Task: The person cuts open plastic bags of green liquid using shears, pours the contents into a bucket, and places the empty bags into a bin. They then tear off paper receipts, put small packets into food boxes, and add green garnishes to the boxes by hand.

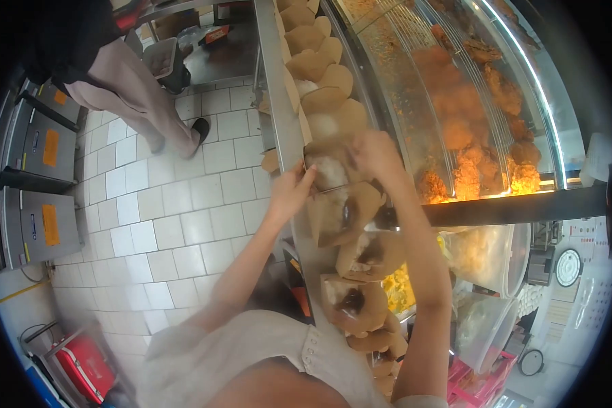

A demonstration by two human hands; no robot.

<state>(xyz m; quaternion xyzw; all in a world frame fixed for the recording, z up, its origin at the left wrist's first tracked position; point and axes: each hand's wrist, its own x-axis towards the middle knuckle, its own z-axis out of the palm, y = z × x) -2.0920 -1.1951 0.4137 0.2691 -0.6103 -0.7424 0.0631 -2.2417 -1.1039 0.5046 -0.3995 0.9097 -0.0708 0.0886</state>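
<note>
A row of brown cardboard takeaway boxes runs along the counter. One open box [333,173] holds white rice. My left hand [294,189] pinches its left wall between thumb and fingers. Over the same box's right side is my right hand [374,156], fingers curled and pointing down; what lies in them, if anything, is hidden. Just nearer to me sits an open box [328,216] with something dark inside. Another box [370,255] and a further box [351,303], each with rice and a dark portion, come closer still.
A lit glass display case [455,102] with fried chicken [466,173] stands right. Below it are yellow food [398,289] and a clear plastic tub [489,255]. A person [126,88] stands at upper left on the tiled floor [177,231]. A red case [85,367] is lower left.
</note>
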